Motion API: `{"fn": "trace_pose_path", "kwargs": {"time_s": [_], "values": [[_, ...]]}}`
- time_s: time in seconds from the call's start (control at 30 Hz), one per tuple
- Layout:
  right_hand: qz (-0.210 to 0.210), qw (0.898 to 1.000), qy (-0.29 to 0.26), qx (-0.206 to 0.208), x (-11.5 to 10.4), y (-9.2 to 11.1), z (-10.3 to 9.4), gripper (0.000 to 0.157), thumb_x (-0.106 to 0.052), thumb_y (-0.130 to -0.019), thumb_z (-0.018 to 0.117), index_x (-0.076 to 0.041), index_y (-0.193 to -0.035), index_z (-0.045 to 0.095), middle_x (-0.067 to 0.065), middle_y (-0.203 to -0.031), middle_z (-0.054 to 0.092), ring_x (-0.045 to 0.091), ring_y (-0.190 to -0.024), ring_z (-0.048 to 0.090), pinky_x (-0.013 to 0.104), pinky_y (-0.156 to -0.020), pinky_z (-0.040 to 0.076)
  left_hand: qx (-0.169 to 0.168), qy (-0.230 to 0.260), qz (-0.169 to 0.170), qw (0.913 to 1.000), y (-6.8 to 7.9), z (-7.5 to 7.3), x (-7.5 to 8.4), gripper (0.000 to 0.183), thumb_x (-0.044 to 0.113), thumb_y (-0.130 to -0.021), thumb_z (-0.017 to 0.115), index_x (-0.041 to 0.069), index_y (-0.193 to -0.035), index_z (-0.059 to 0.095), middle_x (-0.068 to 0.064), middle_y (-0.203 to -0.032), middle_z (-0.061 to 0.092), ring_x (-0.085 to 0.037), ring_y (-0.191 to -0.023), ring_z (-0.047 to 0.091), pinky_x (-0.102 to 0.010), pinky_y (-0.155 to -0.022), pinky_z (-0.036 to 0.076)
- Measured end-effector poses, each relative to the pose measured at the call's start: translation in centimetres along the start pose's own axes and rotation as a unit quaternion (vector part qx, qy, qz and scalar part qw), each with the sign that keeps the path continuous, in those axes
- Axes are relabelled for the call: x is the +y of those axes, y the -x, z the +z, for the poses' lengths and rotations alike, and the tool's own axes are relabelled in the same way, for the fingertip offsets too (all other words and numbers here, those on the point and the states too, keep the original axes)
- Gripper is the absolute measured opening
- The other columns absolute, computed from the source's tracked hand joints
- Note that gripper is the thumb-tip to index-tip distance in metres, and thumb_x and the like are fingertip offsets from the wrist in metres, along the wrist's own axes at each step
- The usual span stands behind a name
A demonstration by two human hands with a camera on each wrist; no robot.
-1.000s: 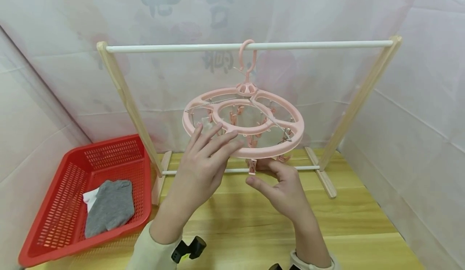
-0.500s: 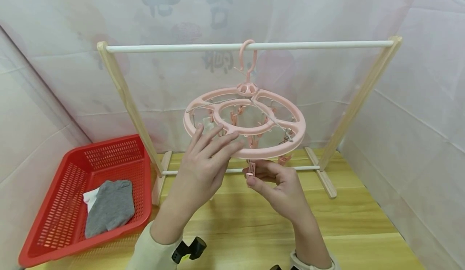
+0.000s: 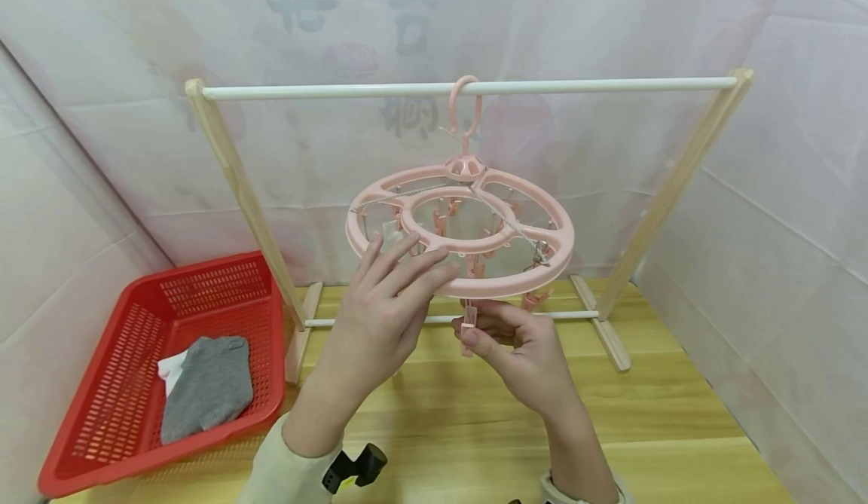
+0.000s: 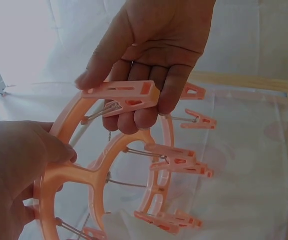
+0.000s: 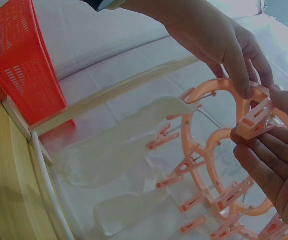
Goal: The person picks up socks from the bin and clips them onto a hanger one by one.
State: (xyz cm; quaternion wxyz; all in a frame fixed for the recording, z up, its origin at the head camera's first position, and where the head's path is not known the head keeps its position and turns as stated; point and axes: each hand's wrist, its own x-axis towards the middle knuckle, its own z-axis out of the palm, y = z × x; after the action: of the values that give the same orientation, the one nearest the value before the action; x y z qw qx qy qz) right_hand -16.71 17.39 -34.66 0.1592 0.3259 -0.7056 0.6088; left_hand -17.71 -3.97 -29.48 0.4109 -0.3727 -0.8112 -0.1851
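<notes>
A pink round clip hanger (image 3: 502,287) hangs by its hook from a white rail (image 3: 325,91). My left hand (image 3: 380,308) grips its near rim, fingers spread over the top and thumb against the rim in the left wrist view. Under the front rim my right hand (image 3: 529,346) pinches a pink clothespin (image 4: 121,92) between thumb and fingers. The clothespin's jaws hold nothing. In the right wrist view, white socks (image 5: 118,145) hang from clips on the other side of the hanger; in the head view my left hand mostly hides them.
A red basket (image 3: 102,383) at the left holds a grey sock (image 3: 210,391) over something white. Wooden posts (image 3: 237,187) of the rack stand on both sides, with a lower white bar behind my hands. More clothespins (image 4: 199,120) dangle around the hanger.
My right thumb has come onto the clothespin and now pinches it, and the clothespin sits slightly lower. My left hand stays at the rim.
</notes>
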Motion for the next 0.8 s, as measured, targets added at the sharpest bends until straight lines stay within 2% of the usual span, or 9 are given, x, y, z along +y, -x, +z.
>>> {"fn": "trace_pose_path", "kwargs": {"time_s": [0.17,0.27,0.43,0.53,0.6,0.7,0.8], "values": [[0.01,1.0,-0.001,-0.007,-0.2,0.0,0.1,0.027,0.006,-0.092,0.064,-0.001,-0.117,0.069,0.012,-0.097,0.076,0.021,-0.073,0.073,0.035,-0.07,0.061,0.004,0.007,-0.001,1.0,0.1,0.0,0.1,0.039,0.007,-0.094,0.065,0.019,-0.131,0.065,-0.001,-0.136,0.063,-0.03,-0.139,0.047,-0.059,-0.119,0.022],[0.002,1.0,0.002,-0.01,-0.2,0.0,0.2,0.029,0.007,-0.092,0.063,0.0,-0.12,0.068,0.013,-0.098,0.075,0.021,-0.076,0.073,0.035,-0.069,0.061,0.015,0.012,0.002,0.9998,0.2,-0.2,0.0,0.045,0.007,-0.092,0.066,0.017,-0.135,0.063,-0.003,-0.138,0.062,-0.031,-0.14,0.045,-0.059,-0.119,0.023],[-0.004,1.0,0.011,-0.016,-0.2,-0.1,0.2,0.031,0.007,-0.094,0.061,-0.001,-0.123,0.066,0.013,-0.1,0.075,0.022,-0.079,0.073,0.034,-0.071,0.061,0.07,0.029,0.0,0.9971,1.1,-1.2,-0.5,0.047,0.006,-0.088,0.067,0.011,-0.135,0.062,-0.011,-0.137,0.061,-0.036,-0.136,0.049,-0.061,-0.114,0.031],[0.008,1.0,0.016,-0.017,-0.3,-0.1,0.2,0.029,0.005,-0.095,0.061,-0.001,-0.123,0.066,0.011,-0.1,0.075,0.021,-0.078,0.073,0.034,-0.073,0.061,0.104,0.034,-0.016,0.9938,2.2,-2.0,-1.2,0.041,0.01,-0.091,0.063,0.008,-0.132,0.064,-0.014,-0.134,0.063,-0.039,-0.13,0.053,-0.061,-0.112,0.034],[0.013,1.0,0.018,-0.017,-0.3,-0.1,0.2,0.028,0.004,-0.095,0.061,-0.001,-0.122,0.067,0.011,-0.1,0.075,0.019,-0.077,0.073,0.033,-0.072,0.061,0.113,0.028,-0.033,0.9927,3.2,-2.4,-1.9,0.038,0.015,-0.095,0.059,0.007,-0.132,0.064,-0.014,-0.132,0.064,-0.04,-0.128,0.055,-0.059,-0.113,0.033],[0.02,0.999,0.022,-0.015,-0.4,-0.1,0.2,0.027,0.003,-0.095,0.061,-0.001,-0.122,0.067,0.01,-0.1,0.075,0.017,-0.076,0.072,0.033,-0.071,0.061,0.106,0.01,-0.058,0.9926,4.8,-3.1,-3.2,0.041,0.013,-0.093,0.06,0.008,-0.133,0.064,-0.014,-0.131,0.064,-0.039,-0.128,0.054,-0.058,-0.115,0.032],[0.008,1.0,0.024,-0.011,-0.3,0.1,0.3,0.028,0.003,-0.095,0.062,-0.001,-0.122,0.067,0.01,-0.1,0.075,0.017,-0.076,0.072,0.032,-0.069,0.061,0.098,-0.007,-0.082,0.9918,6.6,-3.7,-4.4,0.044,0.013,-0.09,0.062,0.008,-0.134,0.063,-0.014,-0.132,0.064,-0.038,-0.13,0.053,-0.056,-0.116,0.031]]}}
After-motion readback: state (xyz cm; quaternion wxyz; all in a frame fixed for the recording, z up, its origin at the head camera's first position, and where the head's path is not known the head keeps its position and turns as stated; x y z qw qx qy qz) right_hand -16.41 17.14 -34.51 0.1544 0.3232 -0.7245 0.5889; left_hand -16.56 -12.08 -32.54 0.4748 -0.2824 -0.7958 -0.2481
